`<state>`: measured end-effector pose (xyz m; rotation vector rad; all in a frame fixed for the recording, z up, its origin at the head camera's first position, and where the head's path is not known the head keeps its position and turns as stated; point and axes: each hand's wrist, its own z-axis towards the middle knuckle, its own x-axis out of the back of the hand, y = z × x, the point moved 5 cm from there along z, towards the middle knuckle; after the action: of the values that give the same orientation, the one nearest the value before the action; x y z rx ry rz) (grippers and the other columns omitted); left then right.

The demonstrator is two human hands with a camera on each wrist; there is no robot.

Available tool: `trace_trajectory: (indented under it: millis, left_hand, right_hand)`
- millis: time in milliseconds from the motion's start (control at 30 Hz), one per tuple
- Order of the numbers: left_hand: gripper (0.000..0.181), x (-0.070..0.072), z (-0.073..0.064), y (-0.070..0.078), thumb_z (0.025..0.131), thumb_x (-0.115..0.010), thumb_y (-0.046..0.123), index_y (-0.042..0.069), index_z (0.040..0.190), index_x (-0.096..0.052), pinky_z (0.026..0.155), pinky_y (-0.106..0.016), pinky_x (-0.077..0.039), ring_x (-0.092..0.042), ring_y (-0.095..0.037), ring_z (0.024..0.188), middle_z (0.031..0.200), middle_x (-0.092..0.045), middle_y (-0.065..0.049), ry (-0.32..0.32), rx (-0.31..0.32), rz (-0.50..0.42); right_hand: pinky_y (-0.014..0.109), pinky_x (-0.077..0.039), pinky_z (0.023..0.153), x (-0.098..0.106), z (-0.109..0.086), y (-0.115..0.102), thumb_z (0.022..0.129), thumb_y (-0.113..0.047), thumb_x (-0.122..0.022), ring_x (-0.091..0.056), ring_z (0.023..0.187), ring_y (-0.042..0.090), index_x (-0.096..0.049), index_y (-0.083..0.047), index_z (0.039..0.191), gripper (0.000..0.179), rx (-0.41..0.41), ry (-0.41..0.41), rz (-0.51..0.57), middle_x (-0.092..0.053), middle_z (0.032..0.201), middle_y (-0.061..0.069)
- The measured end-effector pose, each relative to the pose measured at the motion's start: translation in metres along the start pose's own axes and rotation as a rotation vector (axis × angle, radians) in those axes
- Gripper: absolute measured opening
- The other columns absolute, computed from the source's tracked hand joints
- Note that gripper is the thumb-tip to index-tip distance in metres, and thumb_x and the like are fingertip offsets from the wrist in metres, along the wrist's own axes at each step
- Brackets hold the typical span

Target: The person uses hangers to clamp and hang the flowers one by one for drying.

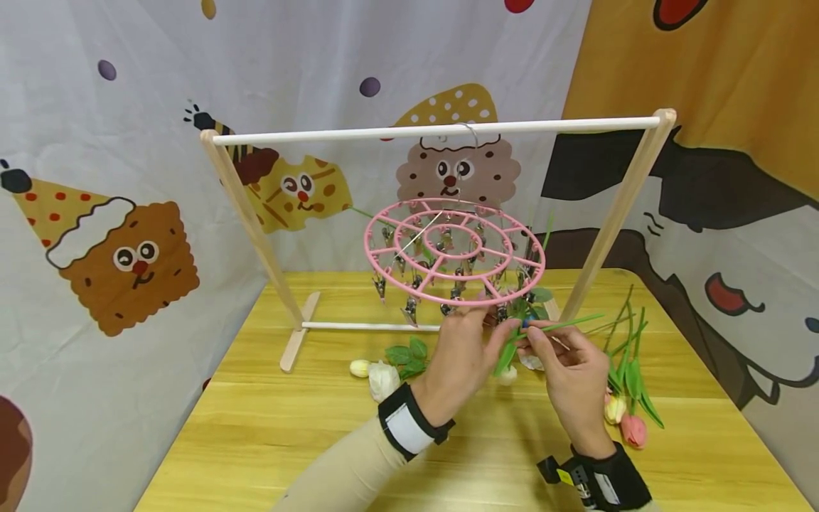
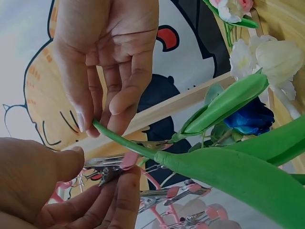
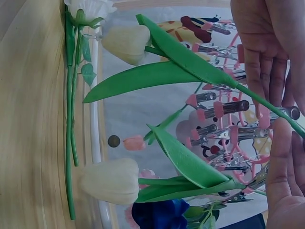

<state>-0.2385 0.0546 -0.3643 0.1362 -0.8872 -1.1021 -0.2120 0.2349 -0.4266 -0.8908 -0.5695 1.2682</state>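
A round pink clip hanger (image 1: 426,295) hangs below a white rail. At its near right edge, my left hand (image 1: 457,359) grips a metal clip (image 2: 107,164) with pink tips between thumb and fingers. My right hand (image 1: 572,366) pinches the green stem (image 2: 124,141) of a white tulip (image 3: 126,44) near its end. That stem lies across the pink-tipped clip, the bloom pointing down toward the table. Close beside it hang another white tulip (image 3: 112,181) and a blue rose (image 2: 250,117). Farther behind, a pink tulip (image 3: 135,142) hangs among the clips.
A wooden stand (image 1: 604,227) with a white top rail (image 1: 345,134) frames the hanger. Pink and yellow tulips (image 1: 633,430) lie on the table (image 1: 256,441) at the right. A white flower (image 1: 384,380) with leaves lies left of centre. A printed cloth (image 1: 269,64) hangs behind.
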Motion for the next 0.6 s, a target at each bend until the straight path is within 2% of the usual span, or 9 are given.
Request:
trace_trajectory:
  millis: [100,167,333,400,600]
  left_hand:
    - [0.028,0.002,0.001,-0.001,0.113,-0.08,0.028,0.008,0.132,-0.077,0.077,-0.016,-0.064,-0.08,-0.012,0.086,0.106,-0.084,-0.006,0.005,0.017,0.008]
    - [0.027,0.003,0.001,-0.003,0.112,-0.08,0.027,0.007,0.13,-0.079,0.081,-0.019,-0.067,-0.084,-0.015,0.093,0.109,-0.086,-0.007,-0.001,0.036,-0.017]
    - [0.023,0.005,0.001,-0.009,0.112,-0.081,0.023,0.007,0.128,-0.082,0.081,-0.011,-0.064,-0.086,-0.014,0.094,0.112,-0.088,-0.01,-0.042,0.116,-0.157]
    - [0.022,0.005,0.001,-0.012,0.112,-0.081,0.022,0.008,0.13,-0.083,0.083,-0.011,-0.064,-0.086,-0.012,0.098,0.115,-0.089,-0.009,-0.067,0.147,-0.21]
    - [0.023,0.007,0.001,-0.019,0.112,-0.081,0.025,0.015,0.133,-0.086,0.083,-0.016,-0.067,-0.086,-0.01,0.102,0.121,-0.09,-0.006,-0.118,0.198,-0.287]
  right_hand:
    - [0.025,-0.072,0.078,0.0,0.0,-0.001,0.111,0.01,-0.07,-0.086,0.085,0.011,-0.076,0.019,0.124,0.017,-0.011,0.0,-0.022,-0.088,0.101,-0.004]
    - [0.024,-0.071,0.077,0.0,0.0,-0.001,0.111,0.01,-0.071,-0.086,0.085,0.01,-0.076,0.02,0.124,0.017,-0.007,-0.002,-0.03,-0.088,0.1,-0.004]
    - [0.025,-0.071,0.075,0.001,0.002,-0.001,0.11,0.012,-0.071,-0.087,0.084,0.012,-0.074,0.021,0.123,0.017,0.011,-0.008,-0.003,-0.088,0.106,0.014]
    - [0.026,-0.071,0.075,0.001,0.002,-0.001,0.11,0.012,-0.071,-0.088,0.085,0.013,-0.074,0.022,0.123,0.017,0.007,-0.008,0.01,-0.088,0.109,0.016]
    - [0.025,-0.071,0.074,0.0,0.002,-0.002,0.111,0.009,-0.071,-0.088,0.086,0.011,-0.074,0.021,0.126,0.019,-0.012,-0.017,-0.012,-0.089,0.106,-0.004]
